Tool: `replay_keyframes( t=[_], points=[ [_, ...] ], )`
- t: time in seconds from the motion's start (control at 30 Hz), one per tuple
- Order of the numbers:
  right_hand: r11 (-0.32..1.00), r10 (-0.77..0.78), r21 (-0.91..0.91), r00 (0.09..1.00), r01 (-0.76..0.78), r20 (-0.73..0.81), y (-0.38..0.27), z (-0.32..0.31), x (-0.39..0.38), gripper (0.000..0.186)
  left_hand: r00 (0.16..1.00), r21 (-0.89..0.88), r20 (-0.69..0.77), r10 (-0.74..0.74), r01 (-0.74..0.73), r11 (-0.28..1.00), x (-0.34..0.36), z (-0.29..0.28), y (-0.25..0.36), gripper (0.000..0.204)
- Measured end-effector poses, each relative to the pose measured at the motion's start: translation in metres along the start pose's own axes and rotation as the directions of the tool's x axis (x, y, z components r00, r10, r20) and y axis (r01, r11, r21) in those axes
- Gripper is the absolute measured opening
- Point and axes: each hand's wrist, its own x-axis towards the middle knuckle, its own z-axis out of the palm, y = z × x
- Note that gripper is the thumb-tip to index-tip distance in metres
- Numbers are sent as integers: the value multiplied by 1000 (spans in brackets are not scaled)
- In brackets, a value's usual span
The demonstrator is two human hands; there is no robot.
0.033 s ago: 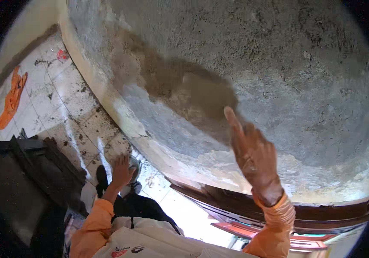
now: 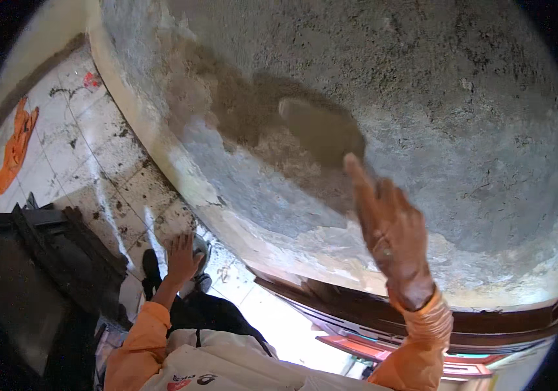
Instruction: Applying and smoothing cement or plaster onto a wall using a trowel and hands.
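My right hand (image 2: 388, 231) is closed on a trowel, index finger extended toward its blade (image 2: 318, 130), which lies against a damp, darker brown patch on the rough grey plastered wall (image 2: 481, 163). The handle is mostly hidden by my fingers. Lower left, my left hand (image 2: 182, 257) hangs with fingers stretched and slightly apart beside a rounded grey object (image 2: 204, 264), too unclear to name; I cannot tell whether they touch.
The tiled floor (image 2: 70, 150) along the wall is speckled with dark debris. An orange cloth-like item (image 2: 15, 150) lies at far left. Dark furniture (image 2: 25, 280) stands lower left. Brown wooden trim (image 2: 500, 322) runs behind my right forearm.
My right hand and the trowel have shifted slightly right along the wall, and more of the blade shows. My left hand is almost unmoved.
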Motion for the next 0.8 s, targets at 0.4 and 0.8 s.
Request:
replay_keyframes(
  t=[0.4, 0.8],
  points=[
    [865, -169, -475, 985, 164, 32, 33, -83, 43, 41, 993, -50, 84, -82, 87, 995, -13, 16, 3, 79],
    [800, -334, -547, 940, 246, -65, 36, -97, 59, 44, 995, -79, 47, -85, 88, 993, -6, 18, 1, 79]
  ],
)
